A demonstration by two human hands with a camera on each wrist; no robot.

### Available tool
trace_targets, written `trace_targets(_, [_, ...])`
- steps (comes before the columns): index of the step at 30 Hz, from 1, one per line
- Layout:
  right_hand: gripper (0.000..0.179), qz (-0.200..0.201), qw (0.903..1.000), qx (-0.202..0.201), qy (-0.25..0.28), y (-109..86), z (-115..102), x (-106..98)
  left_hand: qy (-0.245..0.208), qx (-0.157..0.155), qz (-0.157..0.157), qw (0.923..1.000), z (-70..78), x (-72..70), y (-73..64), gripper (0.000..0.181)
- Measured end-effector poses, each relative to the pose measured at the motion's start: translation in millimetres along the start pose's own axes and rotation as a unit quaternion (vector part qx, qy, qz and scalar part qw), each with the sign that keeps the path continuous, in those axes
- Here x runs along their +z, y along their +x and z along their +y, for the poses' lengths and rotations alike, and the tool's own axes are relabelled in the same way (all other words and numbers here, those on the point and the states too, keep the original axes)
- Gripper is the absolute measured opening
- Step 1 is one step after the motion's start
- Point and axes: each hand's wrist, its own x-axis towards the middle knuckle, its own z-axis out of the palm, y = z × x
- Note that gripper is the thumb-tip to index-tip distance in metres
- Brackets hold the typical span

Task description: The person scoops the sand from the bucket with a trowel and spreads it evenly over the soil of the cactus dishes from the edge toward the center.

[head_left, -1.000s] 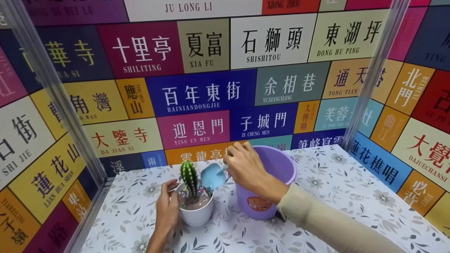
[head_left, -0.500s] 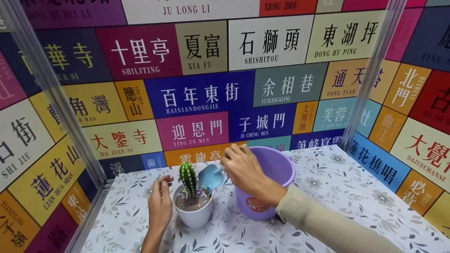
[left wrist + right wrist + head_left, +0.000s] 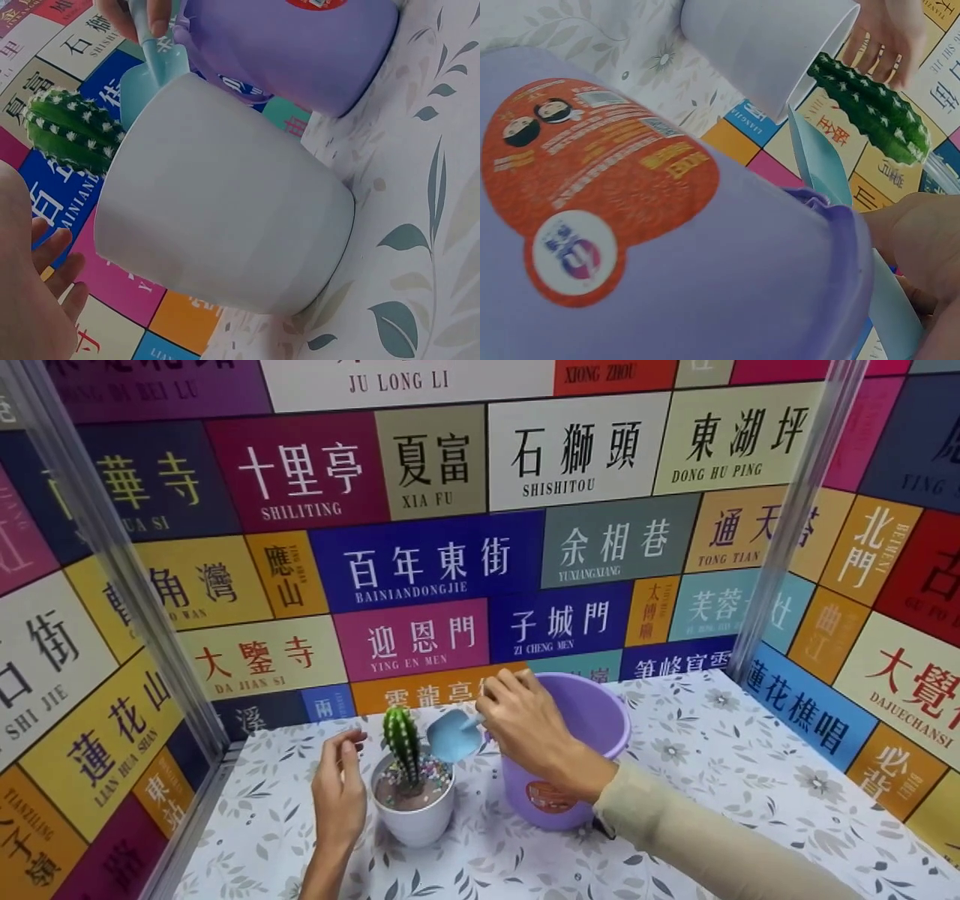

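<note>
A green cactus (image 3: pixel 402 742) stands in a white pot (image 3: pixel 414 826), with colourful pebbles (image 3: pixel 433 781) over part of the brown soil. My right hand (image 3: pixel 525 727) grips the handle of a light blue trowel (image 3: pixel 453 736), whose blade overlaps the pot's right rim in the head view. In the right wrist view the trowel's blade (image 3: pixel 819 161) reaches past the bucket's lip toward the pot's mouth. Left of the pot, my left hand (image 3: pixel 339 802) is held apart from it, fingers relaxed; the left wrist view shows its fingers (image 3: pixel 64 274) spread loosely.
A purple bucket (image 3: pixel 600 720) with an orange label (image 3: pixel 551 796) stands right of the pot, under my right forearm. Both rest on a leaf-patterned tabletop (image 3: pixel 697 795). Behind rises a wall (image 3: pixel 427 555) of coloured panels, with clear upright strips (image 3: pixel 772 540) at the corners.
My left hand has come off the pot's side and moved a little left. The right hand and trowel stay nearly in place over the pot's right edge.
</note>
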Motion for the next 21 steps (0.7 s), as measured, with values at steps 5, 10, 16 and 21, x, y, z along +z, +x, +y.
trace_targets(5, [0.021, -0.012, 0.9995, 0.023, 0.018, -6.6, 7.0, 0.3, 0.001, -0.001, -0.006, 1.0, 6.8, -0.9, 1.2, 0.041])
trace_targets(10, [0.028, -0.038, 0.994, 0.077, 0.067, -13.8, 19.1, -0.5, -0.01, 0.001, 0.0, 1.0, 14.7, -5.8, 2.1, 0.041])
trace_targets(16, [0.024, -0.065, 0.9785, 0.151, 0.124, -27.6, 41.8, -0.9, -0.014, 0.004, 0.002, 0.9999, 28.9, -8.9, 2.6, 0.037])
trace_targets(21, [0.024, -0.053, 0.9723, 0.187, 0.13, -44.9, 64.9, 0.3, -0.026, 0.057, 0.014, 0.998, 46.7, -5.9, 2.1, 0.028])
